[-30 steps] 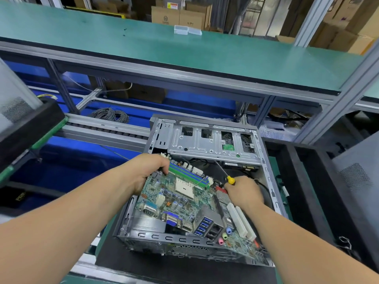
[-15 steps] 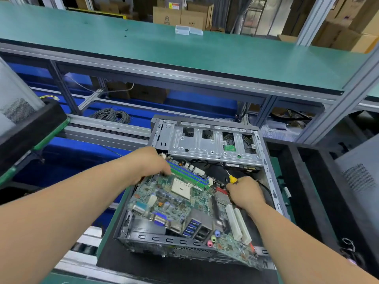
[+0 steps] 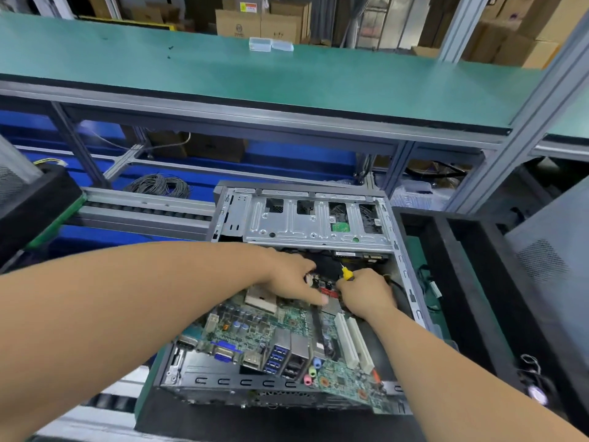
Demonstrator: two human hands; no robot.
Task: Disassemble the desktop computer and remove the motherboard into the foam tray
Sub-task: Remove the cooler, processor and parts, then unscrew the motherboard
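Observation:
An open grey computer case [image 3: 318,224] lies in front of me. The green motherboard [image 3: 274,330] sits tilted inside it, its near right corner sticking out over the case's rear wall. My left hand [image 3: 293,279] reaches across the far edge of the board, fingers spread and pressing on it near the CPU socket. My right hand [image 3: 366,293] grips the board's far right part and also holds a small screwdriver with a yellow handle [image 3: 347,274]. Two white expansion slots [image 3: 353,342] show below my right wrist.
A black foam tray [image 3: 478,282] lies right of the case, with a grey case panel [image 3: 551,250] beyond it. A green shelf [image 3: 287,78] runs above. A roller conveyor [image 3: 143,208] and a coil of grey cable [image 3: 159,185] lie left. A black-framed object [image 3: 32,205] stands far left.
My left hand has moved right along the board's far edge toward my right hand. The board has shifted toward me, its near right corner now over the case's rear wall.

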